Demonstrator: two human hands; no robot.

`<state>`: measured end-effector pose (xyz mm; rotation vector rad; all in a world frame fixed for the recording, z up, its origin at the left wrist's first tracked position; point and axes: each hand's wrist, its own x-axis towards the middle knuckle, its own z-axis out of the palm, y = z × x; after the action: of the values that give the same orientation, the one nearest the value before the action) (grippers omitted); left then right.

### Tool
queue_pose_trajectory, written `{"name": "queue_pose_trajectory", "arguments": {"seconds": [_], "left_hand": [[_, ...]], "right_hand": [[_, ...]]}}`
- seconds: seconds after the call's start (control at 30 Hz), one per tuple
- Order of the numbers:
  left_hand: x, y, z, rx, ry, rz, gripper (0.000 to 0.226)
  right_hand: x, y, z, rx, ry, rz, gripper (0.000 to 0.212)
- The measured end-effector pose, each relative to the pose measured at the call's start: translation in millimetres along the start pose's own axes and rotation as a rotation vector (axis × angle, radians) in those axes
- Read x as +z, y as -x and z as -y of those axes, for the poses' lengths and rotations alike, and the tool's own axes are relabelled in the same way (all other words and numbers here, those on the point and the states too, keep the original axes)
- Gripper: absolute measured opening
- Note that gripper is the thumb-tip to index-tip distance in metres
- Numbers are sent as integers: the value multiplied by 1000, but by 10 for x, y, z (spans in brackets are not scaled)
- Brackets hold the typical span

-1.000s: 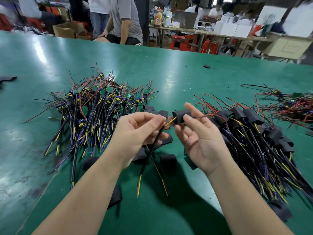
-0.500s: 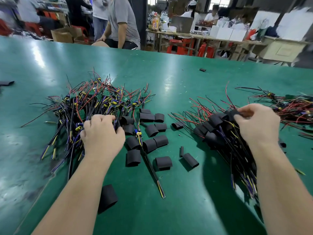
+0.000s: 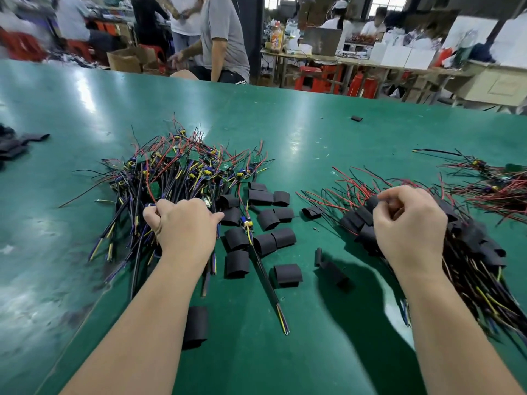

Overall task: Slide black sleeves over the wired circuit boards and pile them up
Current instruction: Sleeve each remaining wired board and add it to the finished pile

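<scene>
A tangled heap of bare wired circuit boards (image 3: 176,172) lies left of centre on the green table (image 3: 313,143). My left hand (image 3: 182,223) rests on its near side, fingers curled around some of its wires. Several loose black sleeves (image 3: 265,218) are scattered in the middle, with a single wired board (image 3: 247,226) lying among them. To the right sits the pile of sleeved boards (image 3: 470,249). My right hand (image 3: 410,220) hovers at that pile's left side, fingers curled in; I see nothing clearly held.
One black sleeve (image 3: 196,323) lies near my left forearm, and a small one (image 3: 356,118) far out on the table. More red-wired parts (image 3: 502,189) pile up at the right edge, dark sleeves (image 3: 14,143) at the left edge. People work beyond the far edge.
A second ago both hands held a board and sleeve together. The right hand carried it to the right pile; the left hand dropped onto the bare-board heap and closed on wires.
</scene>
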<state>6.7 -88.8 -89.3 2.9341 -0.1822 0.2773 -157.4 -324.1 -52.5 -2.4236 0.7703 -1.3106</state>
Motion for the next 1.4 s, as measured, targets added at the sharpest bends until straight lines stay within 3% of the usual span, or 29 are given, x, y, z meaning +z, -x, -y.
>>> {"name": "queue_pose_trajectory", "arguments": {"seconds": [0.17,0.27,0.37,0.47,0.57,0.63,0.83,0.9,1.0,1.07,1.13,1.27,1.33,1.4], "left_hand": [[62,12,31,34,-15,-47,46],[30,33,26,30,3,-56,36],[-12,62,13,92,67,-202,23],[-55,149,-67,239,109,-331,39],[-43,256,-194,303,19,-109,54],[-15,266,-233,295,37,1,47],[-74,235,-238,185,417,106,26],[-126,232,-229,189,650,137,19],[-222,245,-220,250,1128,256,9],[-253,268,-205,312,1257,271,13],[-268,305,-194,407,1290,258,21],[-281,347,-173,620,1134,187,25],[-302,361,-179,669,1049,216,28],[-311,383,-187,686,973,244,33]], "right_hand": [[60,76,70,-19,-49,78,11],[74,103,90,-15,-63,104,11],[94,128,99,-33,-68,126,10],[108,146,118,-43,-72,142,10],[118,160,127,-42,-81,162,10],[123,172,128,-44,-80,179,10],[137,206,160,-28,-102,216,10],[134,222,191,-28,-136,243,10],[172,296,320,-77,-218,384,11],[224,376,433,-105,-270,511,11],[273,449,545,-5,-430,613,16],[289,463,722,509,-1283,708,45],[261,429,720,584,-1471,664,45],[223,396,707,597,-1498,640,32]]}}
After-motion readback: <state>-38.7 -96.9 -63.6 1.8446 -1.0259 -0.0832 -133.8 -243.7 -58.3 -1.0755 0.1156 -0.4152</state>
